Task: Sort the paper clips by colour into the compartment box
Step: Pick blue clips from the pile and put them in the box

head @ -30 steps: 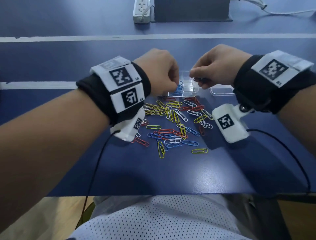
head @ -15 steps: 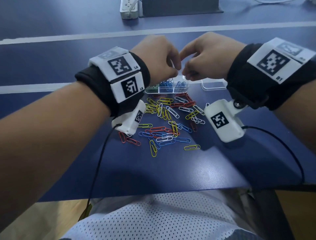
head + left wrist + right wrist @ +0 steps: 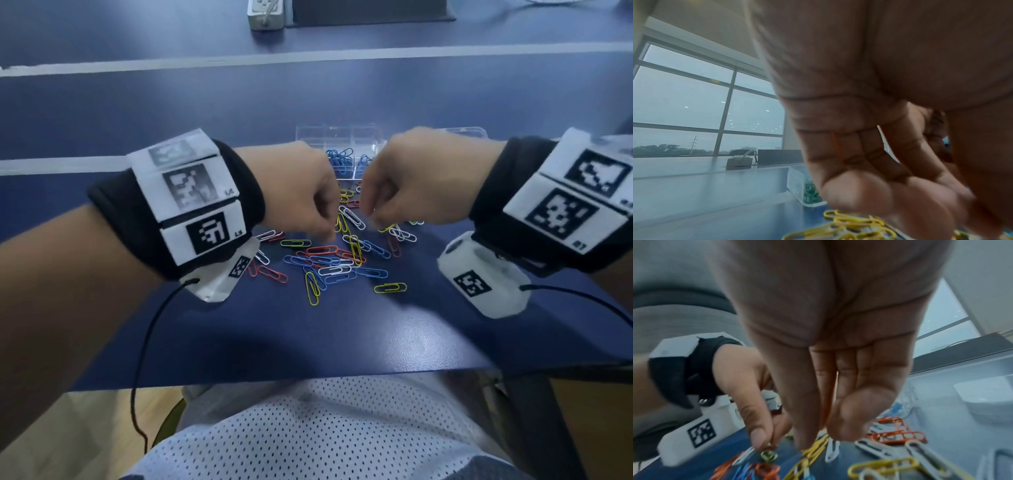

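Note:
Loose paper clips in red, blue, yellow and white lie heaped on the blue table. Behind them stands the clear compartment box; blue clips fill one cell and green clips another. Both hands are down on the far part of the heap. In the right wrist view my left hand pinches a small clip between thumb and finger; its colour is unclear. My right hand points down, thumb and fingertips closing on the end of a yellow clip. The head view hides both pinches behind the knuckles.
A clear lid or tray lies right of the box. A power strip and a dark block stand at the table's far side. The table's front edge runs just above my lap. Black cables hang from both wrists.
Both hands have come down and towards me, from above the compartment box onto the heap of clips. The clip my right hand held over the box a second ago is out of sight.

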`<state>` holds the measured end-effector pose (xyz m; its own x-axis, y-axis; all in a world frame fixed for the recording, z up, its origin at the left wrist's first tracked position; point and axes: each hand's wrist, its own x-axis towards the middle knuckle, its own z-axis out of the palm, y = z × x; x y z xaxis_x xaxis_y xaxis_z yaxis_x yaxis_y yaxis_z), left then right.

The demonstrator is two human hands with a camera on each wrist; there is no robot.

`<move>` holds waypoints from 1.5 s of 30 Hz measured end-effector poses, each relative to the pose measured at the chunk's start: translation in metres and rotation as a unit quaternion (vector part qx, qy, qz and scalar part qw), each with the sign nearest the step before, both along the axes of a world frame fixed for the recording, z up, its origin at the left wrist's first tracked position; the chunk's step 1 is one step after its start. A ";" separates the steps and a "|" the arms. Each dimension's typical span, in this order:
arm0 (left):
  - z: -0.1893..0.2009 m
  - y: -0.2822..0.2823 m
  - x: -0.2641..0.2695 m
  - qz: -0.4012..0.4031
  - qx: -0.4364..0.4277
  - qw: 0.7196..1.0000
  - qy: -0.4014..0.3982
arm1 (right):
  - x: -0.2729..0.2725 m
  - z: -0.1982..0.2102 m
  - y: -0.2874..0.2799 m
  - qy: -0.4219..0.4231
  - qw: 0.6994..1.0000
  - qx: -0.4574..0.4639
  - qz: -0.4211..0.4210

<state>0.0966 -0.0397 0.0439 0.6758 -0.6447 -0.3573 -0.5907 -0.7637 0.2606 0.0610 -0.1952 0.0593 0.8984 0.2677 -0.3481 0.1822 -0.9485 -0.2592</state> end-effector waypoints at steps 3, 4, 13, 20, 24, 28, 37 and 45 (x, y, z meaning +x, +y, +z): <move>-0.004 0.002 -0.006 -0.012 0.014 1.000 0.003 | -0.010 -0.007 0.005 0.018 0.999 -0.023 0.043; -0.005 0.003 -0.008 -0.015 0.022 1.000 -0.002 | -0.012 -0.010 0.006 0.016 0.998 -0.034 0.055; -0.006 0.012 -0.013 -0.009 0.090 0.996 -0.026 | -0.021 -0.014 0.008 -0.023 0.997 -0.020 0.076; -0.007 0.017 -0.020 -0.017 0.082 0.995 -0.047 | -0.032 -0.010 0.011 -0.025 0.997 0.021 0.075; -0.004 0.019 -0.021 -0.014 0.061 0.997 -0.051 | -0.038 -0.014 0.015 -0.012 0.993 -0.029 0.111; -0.001 0.019 -0.022 -0.013 0.015 0.999 -0.031 | -0.040 -0.016 0.020 -0.017 0.990 -0.051 0.127; -0.007 0.014 -0.025 -0.021 -0.022 0.999 -0.018 | -0.038 -0.015 0.018 -0.032 0.997 0.027 0.063; -0.015 0.008 -0.019 -0.062 0.012 0.997 -0.045 | -0.045 -0.022 0.029 -0.018 0.990 -0.012 0.137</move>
